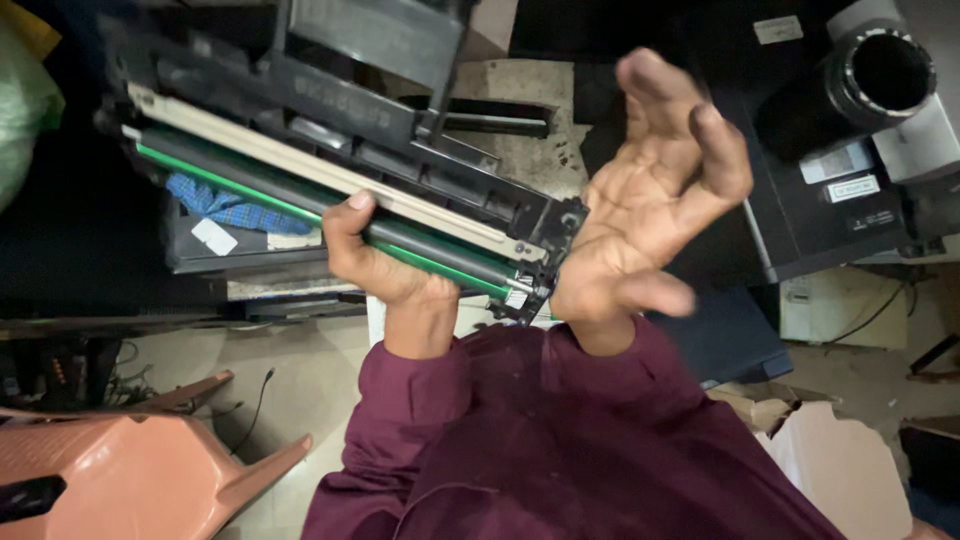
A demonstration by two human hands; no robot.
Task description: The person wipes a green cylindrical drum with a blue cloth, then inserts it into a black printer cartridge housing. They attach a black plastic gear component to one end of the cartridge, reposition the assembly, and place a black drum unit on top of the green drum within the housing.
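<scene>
We see a stained grey workbench point(520, 120) with a black machine point(840, 200) on its right side and a black tray point(200, 255) at its front edge. Below, the floor point(300, 390) carries an orange plastic stool point(130, 470).

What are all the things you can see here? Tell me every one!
Printer cartridge: one, long, black with a cream strip and a green roller, upper left to middle, held by the left hand.
Blue checked cloth: one, under the cartridge at left.
Black machine with a round tube opening: one, upper right.
Plastic stool: one, orange-pink, bottom left.
Torn cardboard: one piece, pale, bottom right.
Green bag: one, far left edge.
Sleeves: two, maroon, bottom middle.
Left hand: one, gripping the cartridge near the green roller.
Right hand: one, open, fingers spread, palm up, beside the cartridge's right end, holding nothing.
</scene>
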